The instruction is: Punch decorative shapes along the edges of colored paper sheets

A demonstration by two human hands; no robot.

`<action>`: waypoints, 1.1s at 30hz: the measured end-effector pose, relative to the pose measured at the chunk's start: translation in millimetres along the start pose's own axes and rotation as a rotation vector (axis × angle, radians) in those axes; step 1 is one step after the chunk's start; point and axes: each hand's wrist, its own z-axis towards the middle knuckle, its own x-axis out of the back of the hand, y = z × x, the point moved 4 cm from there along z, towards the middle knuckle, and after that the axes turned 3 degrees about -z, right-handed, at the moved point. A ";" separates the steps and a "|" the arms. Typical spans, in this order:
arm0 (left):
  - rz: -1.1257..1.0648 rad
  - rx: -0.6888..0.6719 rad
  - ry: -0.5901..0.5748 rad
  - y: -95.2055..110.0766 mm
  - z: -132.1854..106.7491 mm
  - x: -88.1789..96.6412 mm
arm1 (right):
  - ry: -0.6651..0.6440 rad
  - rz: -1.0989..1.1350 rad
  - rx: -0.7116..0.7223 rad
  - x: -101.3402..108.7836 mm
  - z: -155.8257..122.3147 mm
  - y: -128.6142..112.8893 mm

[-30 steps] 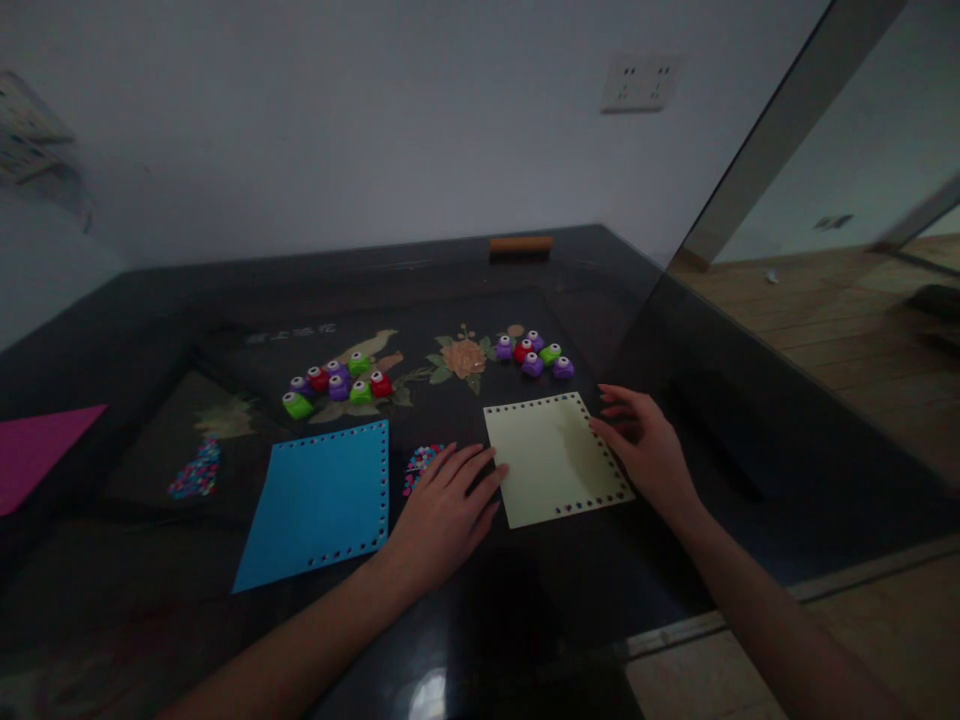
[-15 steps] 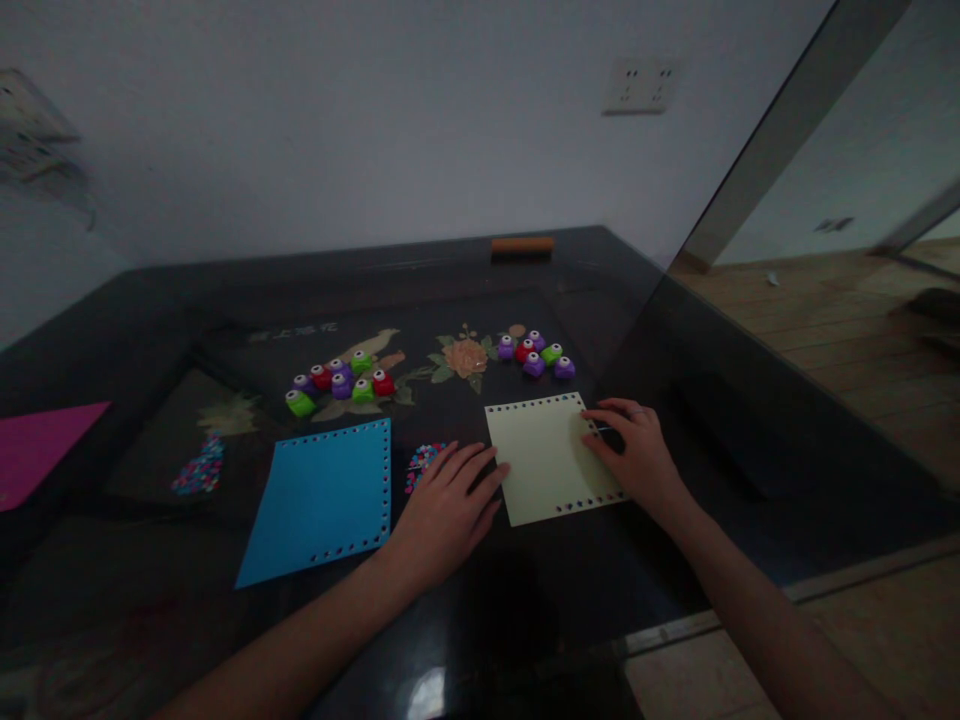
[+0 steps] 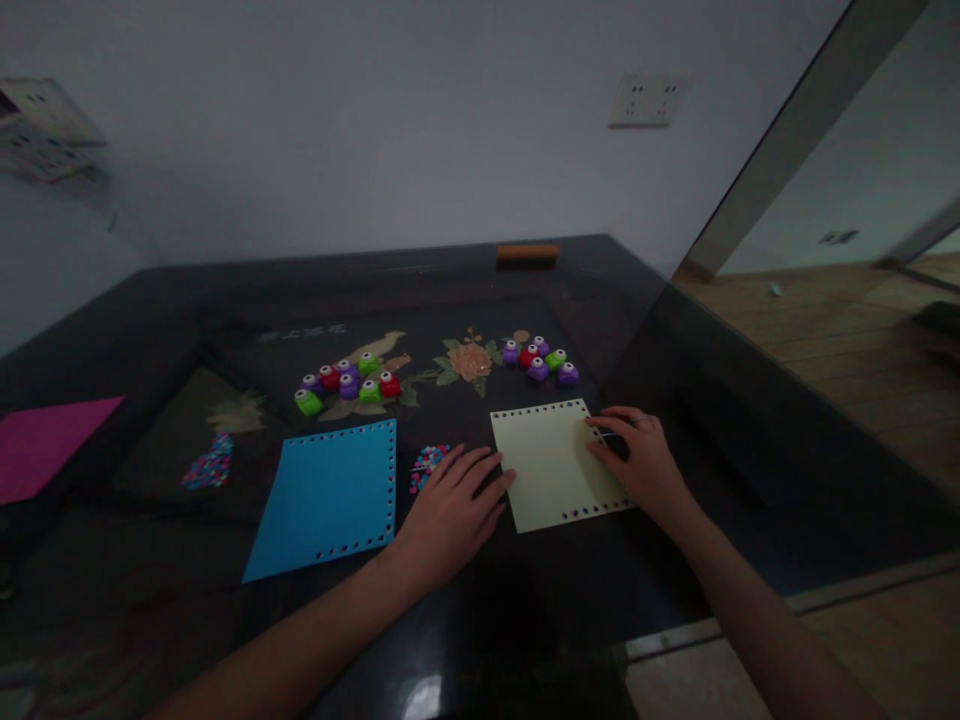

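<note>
A pale yellow sheet (image 3: 551, 465) lies on the dark table, with small dots in rows along its top and bottom edges. My left hand (image 3: 454, 515) rests flat with its fingers spread, fingertips at the sheet's left edge. Part of a pile of tiny pink, blue and white pieces (image 3: 429, 460) shows beside those fingers. At the sheet's right edge, my right hand (image 3: 637, 455) is closed in a pinch on a thin white stick (image 3: 609, 434). Its fingertips hide part of that edge. To the left lies a blue sheet (image 3: 330, 490) with dotted borders on three sides.
Green, red and purple eye-shaped toys stand in a left cluster (image 3: 349, 380) and a right cluster (image 3: 538, 360). Another pile of tiny pieces (image 3: 211, 462) and a pink sheet (image 3: 49, 445) lie farther left. A brown bar (image 3: 528, 253) sits at the table's back edge by the wall.
The whole view has shifted slightly, so things appear a little lower and to the right. Both hands keep nearly the same places on the yellow sheet, the right one still pinching the stick.
</note>
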 end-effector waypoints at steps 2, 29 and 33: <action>-0.002 0.001 -0.005 -0.3 -0.5 -0.7 | -0.006 0.005 0.001 0.0 0.2 0.7; 0.124 0.230 0.262 -163.3 -89.4 71.2 | 0.041 0.132 -0.036 3.3 8.3 2.6; 0.009 0.386 0.323 -178.6 -104.9 77.6 | 0.056 0.104 0.045 12.4 11.3 -21.7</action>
